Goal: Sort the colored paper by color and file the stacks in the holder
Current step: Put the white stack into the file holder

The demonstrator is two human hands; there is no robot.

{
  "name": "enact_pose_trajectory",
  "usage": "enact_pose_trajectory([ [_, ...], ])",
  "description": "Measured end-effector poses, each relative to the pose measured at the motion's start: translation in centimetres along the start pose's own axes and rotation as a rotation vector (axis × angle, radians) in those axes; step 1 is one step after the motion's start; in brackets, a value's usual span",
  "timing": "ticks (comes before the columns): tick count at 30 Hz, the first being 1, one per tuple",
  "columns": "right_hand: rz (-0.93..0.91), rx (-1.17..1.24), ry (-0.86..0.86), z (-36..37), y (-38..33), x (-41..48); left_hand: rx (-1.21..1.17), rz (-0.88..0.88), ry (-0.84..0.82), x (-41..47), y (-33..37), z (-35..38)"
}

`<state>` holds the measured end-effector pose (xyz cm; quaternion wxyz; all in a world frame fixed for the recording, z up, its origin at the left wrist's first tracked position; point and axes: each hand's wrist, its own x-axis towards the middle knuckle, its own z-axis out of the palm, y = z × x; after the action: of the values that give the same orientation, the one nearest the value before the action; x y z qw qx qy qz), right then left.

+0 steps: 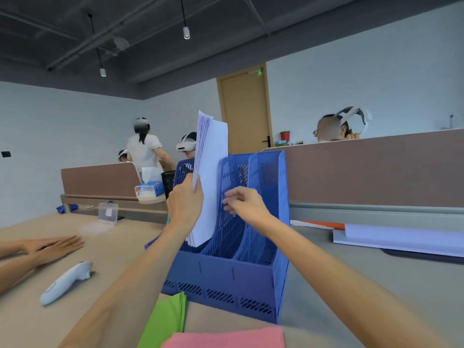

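Left hand [184, 199] clamps the pale lilac paper stack [211, 177] upright, its bottom edge dipping into the left slot of the blue file holder [226, 280]. Right hand [244, 204] sits at the next divider [229, 234], fingers curled against the mesh. Gripping or only touching, I can't tell. Green stack [170, 315] and pink stack [226, 337] lie on the table [120, 259] in front.

No writing can be read. Print on the tissue box [149, 190] is blurred, and the label on the clear plastic case [108, 211] is too small to be made out.
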<state>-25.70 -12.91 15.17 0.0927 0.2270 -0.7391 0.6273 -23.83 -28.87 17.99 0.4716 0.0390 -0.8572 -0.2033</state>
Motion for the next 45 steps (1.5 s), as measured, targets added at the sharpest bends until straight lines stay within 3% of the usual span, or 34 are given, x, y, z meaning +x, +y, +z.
enact_pose_trajectory([
  [5, -0.029, 0.038, 0.096, -0.5, 0.2, -0.8, 0.042, -0.008, -0.065, -2.4, -0.1, 2.4],
  [11, -0.034, 0.021, 0.120, -1.0, 0.9, -1.4, -0.290, -0.343, -0.333, -4.2, -1.6, 3.5],
  [14, -0.029, 0.015, 0.116, -1.0, 0.9, -1.6, -0.341, -0.389, -0.455, -4.9, -1.8, 2.9],
  [21, -0.011, -0.032, 0.115, -1.0, 0.8, -1.9, -0.521, -0.361, -0.370, -4.3, -1.4, 2.9],
  [27, 0.010, -0.062, 0.120, -1.1, 0.7, -2.1, -0.584, -0.350, -0.439, -4.4, -2.5, 2.6],
  [34, 0.052, -0.104, 0.112, -1.0, -0.1, -3.3, -0.459, -0.331, -0.322, -3.9, -2.1, 1.5],
  [45, 0.042, -0.128, 0.097, -0.3, -3.8, -8.8, -0.502, -0.288, -0.268, -8.0, -1.7, -6.3],
])
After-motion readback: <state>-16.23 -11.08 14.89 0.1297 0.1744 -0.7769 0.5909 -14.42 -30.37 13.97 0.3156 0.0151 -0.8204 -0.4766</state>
